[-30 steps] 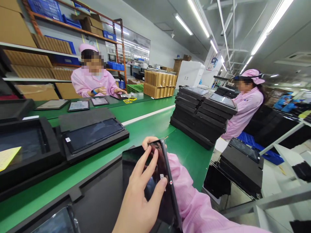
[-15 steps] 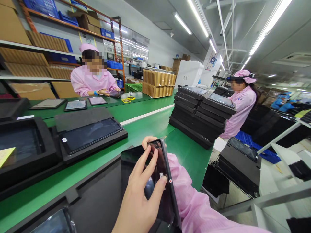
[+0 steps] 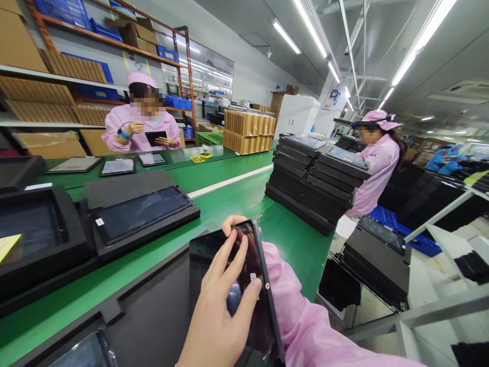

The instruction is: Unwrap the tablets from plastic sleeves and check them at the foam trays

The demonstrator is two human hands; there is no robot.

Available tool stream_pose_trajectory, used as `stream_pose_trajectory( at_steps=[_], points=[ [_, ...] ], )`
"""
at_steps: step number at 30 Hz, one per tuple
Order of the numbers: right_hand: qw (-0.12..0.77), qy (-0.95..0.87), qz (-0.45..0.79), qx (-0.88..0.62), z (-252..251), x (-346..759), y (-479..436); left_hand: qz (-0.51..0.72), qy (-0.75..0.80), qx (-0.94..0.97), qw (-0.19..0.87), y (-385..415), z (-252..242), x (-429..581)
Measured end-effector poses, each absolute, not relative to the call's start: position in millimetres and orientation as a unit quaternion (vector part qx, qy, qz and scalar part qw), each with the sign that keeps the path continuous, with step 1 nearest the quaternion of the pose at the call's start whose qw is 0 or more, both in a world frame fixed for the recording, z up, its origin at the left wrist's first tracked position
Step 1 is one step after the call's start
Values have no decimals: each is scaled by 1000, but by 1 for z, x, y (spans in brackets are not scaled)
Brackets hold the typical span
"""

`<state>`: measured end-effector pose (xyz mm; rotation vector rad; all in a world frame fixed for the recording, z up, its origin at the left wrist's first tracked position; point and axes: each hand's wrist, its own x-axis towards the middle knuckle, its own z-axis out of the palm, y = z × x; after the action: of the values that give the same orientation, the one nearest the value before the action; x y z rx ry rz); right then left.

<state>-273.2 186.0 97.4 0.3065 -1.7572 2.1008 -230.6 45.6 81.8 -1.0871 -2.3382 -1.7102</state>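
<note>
A dark-screened tablet [image 3: 260,323] is tilted up in front of me, with a small white label on its glass and a red dot on its side edge. My left hand [image 3: 219,300] lies over the screen, fingers spread and fingertips touching the glass. Behind the tablet, my right hand [image 3: 234,222] grips the top edge; only some of its fingers show, and the rest is hidden. Below is a black foam tray [image 3: 153,295], and another glossy-screened device [image 3: 82,351] sits in it at the lower left.
On the left, a tablet [image 3: 143,214] rests on black foam. Stacked black trays [image 3: 305,188] stand on the green bench [image 3: 225,181] at the right. Across it, a co-worker [image 3: 141,127] holds a small tablet; another person [image 3: 378,163] stands right. Cardboard dividers [image 3: 248,132] stand behind.
My hands and the tablet stay almost still. The co-worker across the bench has raised one hand and now holds their tablet more upright in the other.
</note>
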Motion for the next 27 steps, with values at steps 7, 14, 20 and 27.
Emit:
stream_pose_trajectory(
  at_steps=[7, 14, 20, 27],
  points=[
    [202, -630, 746, 79, 91, -268, 180, -548, -752, -365, 18, 43, 78, -230],
    [170, -652, 733, 91, 98, -278, 188, -512, -761, -394, 60, 42, 68, -228],
    [145, -662, 728, 100, 100, -278, 190, -470, -771, -416, 107, 43, 63, -225],
    [127, -666, 727, 104, 103, -277, 191, -443, -772, -438, 123, 44, 65, -223]
  ],
)
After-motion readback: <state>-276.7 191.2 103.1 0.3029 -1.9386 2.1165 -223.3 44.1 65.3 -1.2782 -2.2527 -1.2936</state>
